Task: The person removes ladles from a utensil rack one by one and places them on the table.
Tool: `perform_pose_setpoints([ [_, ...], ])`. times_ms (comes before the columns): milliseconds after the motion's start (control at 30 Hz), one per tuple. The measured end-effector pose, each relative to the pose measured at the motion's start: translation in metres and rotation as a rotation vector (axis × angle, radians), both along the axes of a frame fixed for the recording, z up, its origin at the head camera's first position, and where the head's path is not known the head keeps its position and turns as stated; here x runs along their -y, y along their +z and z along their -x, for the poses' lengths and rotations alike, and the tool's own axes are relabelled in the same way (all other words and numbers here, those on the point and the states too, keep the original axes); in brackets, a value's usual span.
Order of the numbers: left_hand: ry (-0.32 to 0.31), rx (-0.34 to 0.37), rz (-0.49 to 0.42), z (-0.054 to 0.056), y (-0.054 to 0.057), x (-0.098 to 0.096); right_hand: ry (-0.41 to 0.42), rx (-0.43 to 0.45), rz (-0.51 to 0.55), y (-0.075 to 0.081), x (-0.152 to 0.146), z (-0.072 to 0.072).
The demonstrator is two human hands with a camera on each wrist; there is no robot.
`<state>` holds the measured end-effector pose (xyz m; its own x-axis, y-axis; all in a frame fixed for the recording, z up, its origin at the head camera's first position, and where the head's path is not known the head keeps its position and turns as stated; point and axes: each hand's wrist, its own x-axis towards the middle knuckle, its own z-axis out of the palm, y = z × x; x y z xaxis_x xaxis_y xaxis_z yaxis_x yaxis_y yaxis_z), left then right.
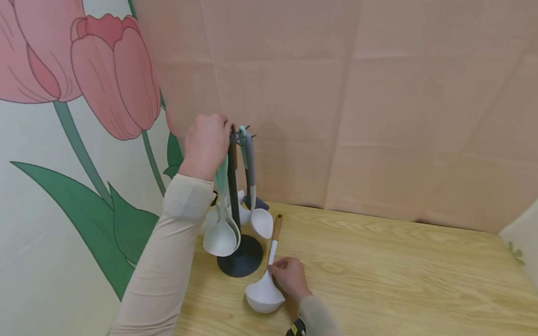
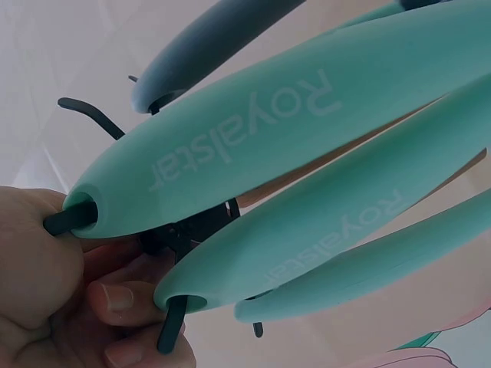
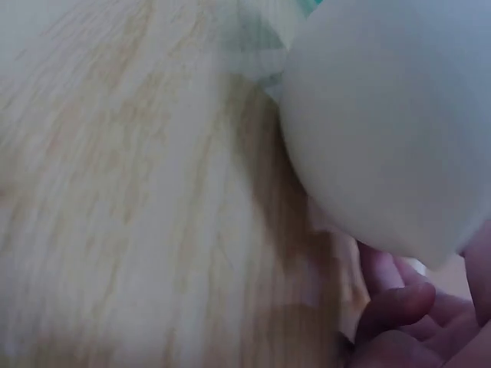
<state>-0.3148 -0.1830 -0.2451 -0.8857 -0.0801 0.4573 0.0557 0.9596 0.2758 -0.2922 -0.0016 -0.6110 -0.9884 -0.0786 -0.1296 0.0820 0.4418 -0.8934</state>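
Note:
A black utensil stand [image 1: 240, 263] with a round base stands at the table's left, spoons and ladles hanging from its hooks. At its top, my left hand [image 1: 206, 144] grips the hook ring; in the left wrist view the fingers [image 2: 123, 299] curl in among the black hooks, beside mint-green handles [image 2: 230, 146]. To the right of the base, my right hand [image 1: 291, 277] pinches the neck of a white ladle [image 1: 264, 297] with a wooden handle end. Its bowl [image 3: 391, 123] points towards me; whether it touches the table cannot be told.
A hanging white ladle [image 1: 262, 223] with a grey handle and a pale spoon [image 1: 220, 239] surround the stand's pole. The wood-grain table [image 1: 407, 284] reaches back to a pinkish cloth [image 1: 397, 104]. A tulip-patterned wall panel [image 1: 87, 185] is close on the left.

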Motion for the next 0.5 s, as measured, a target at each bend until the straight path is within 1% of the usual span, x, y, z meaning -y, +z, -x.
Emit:
perform_pose_setpoints([
  [100, 0.000, 0.002, 0.005, -0.0004, 0.0003, 0.0004, 0.081, 0.039, -0.011, 0.0048, -0.0043, -0.0064],
  [200, -0.002, 0.007, -0.004, -0.0011, 0.0009, 0.0007, 0.144, 0.032, -0.003, 0.0066, -0.0053, -0.0103],
  [267, -0.004, 0.007, -0.011, -0.0016, 0.0012, 0.0008, 0.164, 0.015, 0.007, 0.0064, -0.0045, -0.0108],
  [500, -0.009, 0.008, -0.007, -0.0017, 0.0013, 0.0004, 0.187, -0.052, 0.013, 0.0015, 0.0004, -0.0068],
])
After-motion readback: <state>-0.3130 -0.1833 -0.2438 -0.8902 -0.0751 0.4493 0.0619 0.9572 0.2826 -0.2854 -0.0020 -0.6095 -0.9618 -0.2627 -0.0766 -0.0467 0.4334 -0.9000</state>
